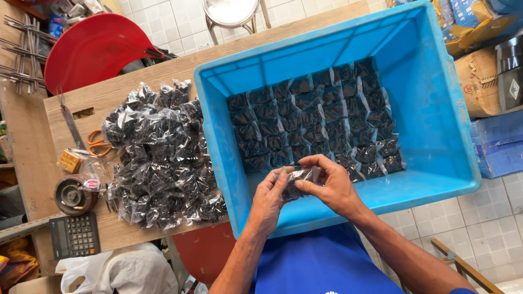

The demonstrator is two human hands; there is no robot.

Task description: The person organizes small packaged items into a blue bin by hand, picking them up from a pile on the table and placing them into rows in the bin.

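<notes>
Clear packet (297, 179) pinched over blue crate (436, 109).

I'm seeing a bright blue crate (436, 125), clear packets (163, 158) of black stuff, red chair (95, 49), orange-handled scissors (97, 142).

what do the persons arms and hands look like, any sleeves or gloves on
Both arms are bare from the wrists to past the elbows, with no gloves on the left hand or the right hand. No watch, ring or wristband shows. The only sleeve in view is a sliver of blue cloth at the right upper arm, matching the blue garment on the torso.
</notes>
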